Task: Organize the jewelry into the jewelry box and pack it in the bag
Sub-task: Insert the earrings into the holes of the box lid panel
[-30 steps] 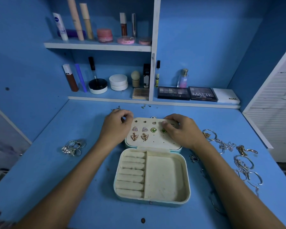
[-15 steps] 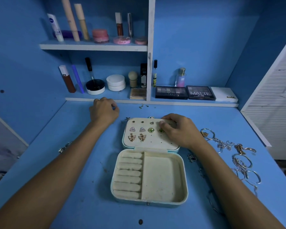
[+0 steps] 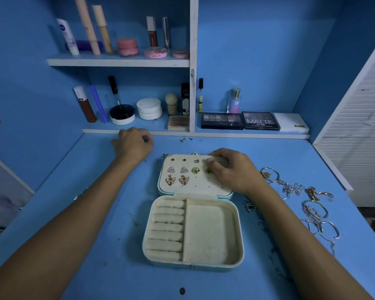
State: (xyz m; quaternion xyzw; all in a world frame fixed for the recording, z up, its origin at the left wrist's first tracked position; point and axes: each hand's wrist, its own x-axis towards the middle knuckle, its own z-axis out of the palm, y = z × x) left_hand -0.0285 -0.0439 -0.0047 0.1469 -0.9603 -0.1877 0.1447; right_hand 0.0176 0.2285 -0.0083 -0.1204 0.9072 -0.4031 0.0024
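The jewelry box lies open on the blue desk, its lid flat behind the tray with pairs of earrings pinned in rows. The right hand rests on the lid's far right corner, fingers curled down over a green stud; whether they pinch it I cannot tell. The left hand is curled at the back of the desk, apparently pinching something small and dark. I'd say the job is fetching the next earring, so hold the lid steady and push the post straight into an empty hole. Loose earrings lie just right of the left fingers, near the shelf edge; chains and bangles wait well apart to the right.
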